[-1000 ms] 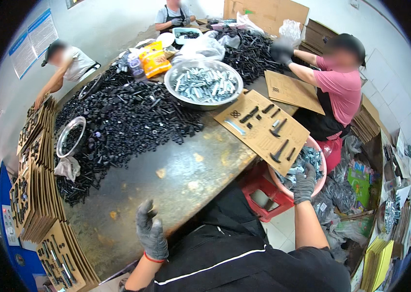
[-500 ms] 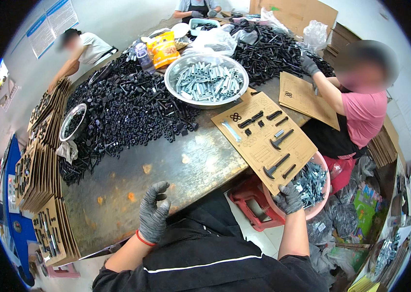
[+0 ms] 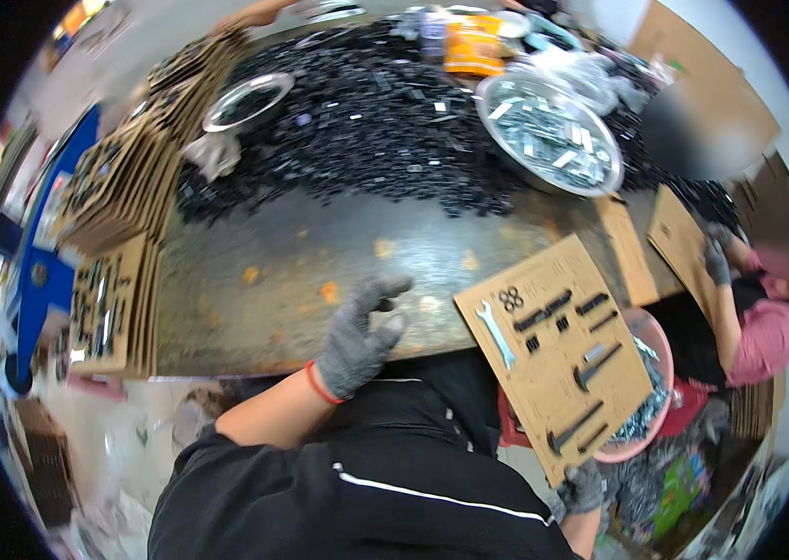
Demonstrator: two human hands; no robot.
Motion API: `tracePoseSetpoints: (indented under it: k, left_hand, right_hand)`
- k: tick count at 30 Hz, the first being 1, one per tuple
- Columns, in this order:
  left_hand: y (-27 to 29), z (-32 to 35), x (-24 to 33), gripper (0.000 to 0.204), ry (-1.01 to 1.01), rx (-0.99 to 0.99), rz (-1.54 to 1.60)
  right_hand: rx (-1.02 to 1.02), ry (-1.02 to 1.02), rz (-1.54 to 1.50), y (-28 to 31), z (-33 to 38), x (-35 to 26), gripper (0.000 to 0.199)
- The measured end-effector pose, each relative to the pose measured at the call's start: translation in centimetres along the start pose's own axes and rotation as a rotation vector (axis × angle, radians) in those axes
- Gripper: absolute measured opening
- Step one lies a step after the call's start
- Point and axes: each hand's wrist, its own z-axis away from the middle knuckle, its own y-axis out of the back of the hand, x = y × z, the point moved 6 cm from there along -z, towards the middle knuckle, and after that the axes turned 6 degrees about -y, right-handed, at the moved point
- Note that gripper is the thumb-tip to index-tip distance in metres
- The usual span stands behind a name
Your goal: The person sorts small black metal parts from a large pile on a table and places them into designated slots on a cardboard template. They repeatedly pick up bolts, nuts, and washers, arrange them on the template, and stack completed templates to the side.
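Gloves on both hands, grey knit. Left hand (image 3: 357, 338) sits at the near edge of the tabletop (image 3: 254, 271), fingers spread apart, palm down, holding nothing; it's on or just over the bare metal w/ rusty orange spots, can't tell which. Red cuff at the wrist.

Right hand (image 3: 583, 485) is low, at the bottom corner of the card (image 3: 558, 350), just beside the pink basin (image 3: 648, 327). Probably pinching the card's edge, but the view is too blurred there to say if the fingers are together or apart.

Card is a brown cardboard sheet, tilted, hanging off the tabletop's near-right edge over the basin. Slotted into it: a silver wrench (image 3: 499, 336) on the left, black bits across the top, a hammer-like tool mid-right, more dark tools lower down. Basin under it holds silvery metal parts.

Farther back: a heap of black parts (image 3: 366, 140) covers most of the far tabletop. Big steel bowl (image 3: 549, 135) of shiny parts to the right, smaller bowl (image 3: 245, 98) to the left. Card stacks (image 3: 119, 187) along the left edge, some already filled.

Another person in a pink shirt (image 3: 768, 336) at right, gloved hand on another card.
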Motion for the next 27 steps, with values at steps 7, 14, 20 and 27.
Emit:
tracePoseSetpoints:
  k: [7,14,20,27]
  left_hand:
    - [6.7,4.3,-0.2,0.039,0.027,0.154,0.029]
    - [10.6,12.3,-1.5,0.024,0.43,-0.15,0.292]
    - [8.1,20.7,-5.6,0.037,0.873,-0.573,0.249]
    - [11.0,23.6,-8.8,0.039,0.786,0.169,0.457]
  right_hand:
    - [-0.155,-0.098,0.157,-6.8,0.5,0.1,0.093]
    - [-0.382,-0.195,0.265,-16.2,-3.0,1.2,0.085]
    - [-0.421,-0.37,0.5,-23.3,-7.9,4.3,0.063]
    - [-0.669,-0.567,0.458,-34.7,-8.8,9.5,0.037]
